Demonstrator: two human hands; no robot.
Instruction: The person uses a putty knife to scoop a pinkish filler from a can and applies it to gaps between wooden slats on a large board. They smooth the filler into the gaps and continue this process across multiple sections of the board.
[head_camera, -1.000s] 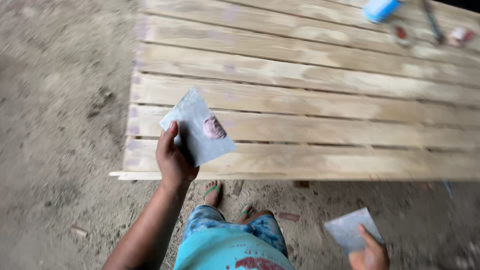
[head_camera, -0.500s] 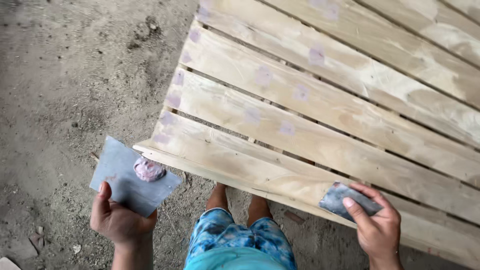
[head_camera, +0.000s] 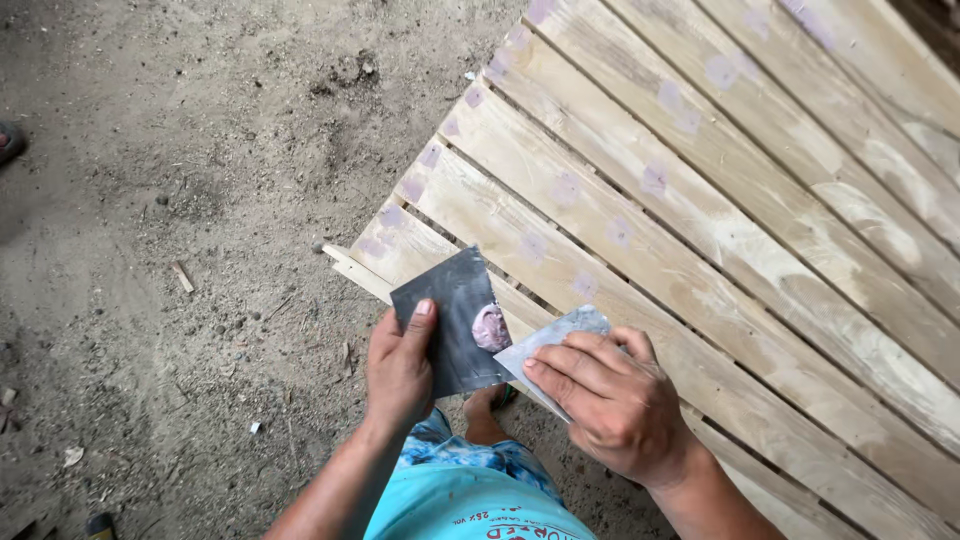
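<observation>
Two metal plates meet over the corner of a slatted wooden panel.

Seen from the head camera, the left hand (head_camera: 398, 372) grips a dark metal plate (head_camera: 452, 320) carrying a pinkish lump of putty (head_camera: 490, 327). The right hand (head_camera: 610, 400) pinches a paler plate (head_camera: 553, 340), its edge touching the putty, above the wooden panel (head_camera: 740, 230) and the dirt ground (head_camera: 170, 250).
</observation>
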